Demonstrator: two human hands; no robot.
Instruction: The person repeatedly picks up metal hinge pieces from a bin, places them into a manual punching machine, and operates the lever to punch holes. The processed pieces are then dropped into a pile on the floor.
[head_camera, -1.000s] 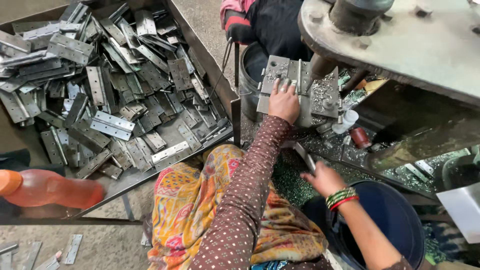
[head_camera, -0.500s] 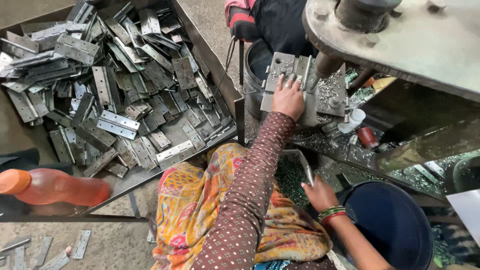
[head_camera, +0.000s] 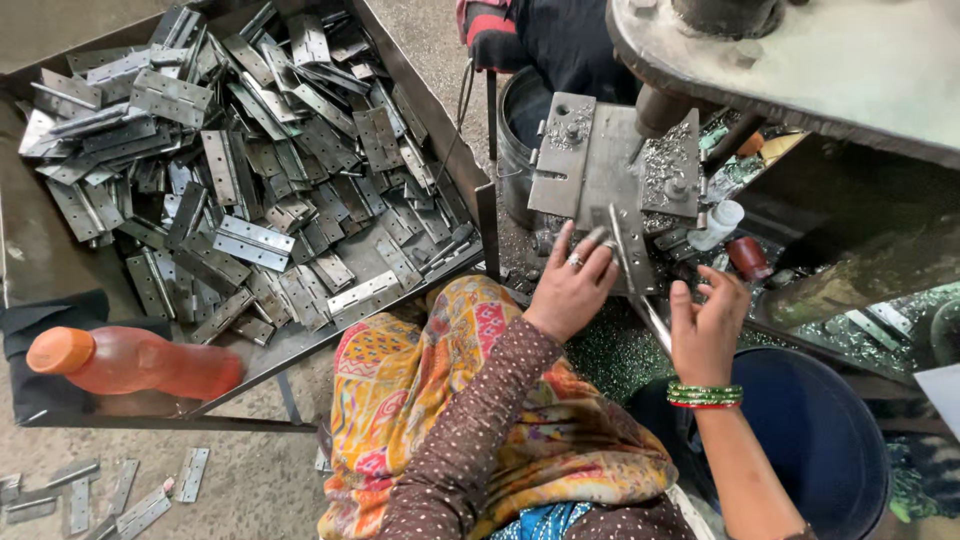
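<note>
One narrow metal strip (head_camera: 628, 262) lay at the front edge of a grey drilling jig plate (head_camera: 600, 165), running down toward the person's lap. Left hand (head_camera: 572, 290), ringed, with a brown dotted sleeve: fingers spread and released, fingertips (head_camera: 598, 238) resting on the strip's upper end and the plate's lower edge, clenched on nothing. Right hand (head_camera: 706, 325), with green and red bangles (head_camera: 704, 395) at the wrist: palm open, fingers loosely curled just beside the strip's lower part; whether it touched the strip could not be told.

Jig plate: flat, notched at the left side, two bolts on top, strewn with metal shavings (head_camera: 668, 160). One dark spindle (head_camera: 660, 108) came down onto it from beneath the heavy machine table (head_camera: 800, 70), which overhung and hid the plate's far side. One small white bottle (head_camera: 718, 224) and one red-brown cap (head_camera: 748, 257) stood just right of the plate, among swarf.

One dark blue bucket (head_camera: 830, 440) sat below the right forearm. One patterned yellow and pink cloth (head_camera: 440, 400) covered the lap.

One large sheet-metal tray (head_camera: 40, 250) to the left held a great many grey hinges (head_camera: 250, 170) heaped loosely; one orange-capped bottle (head_camera: 130, 362) lay on its near corner. Several loose hinges (head_camera: 120, 495) lay on the floor below. One co-worker's sleeve (head_camera: 490, 30) showed at the top, behind a metal pail (head_camera: 515, 150).
</note>
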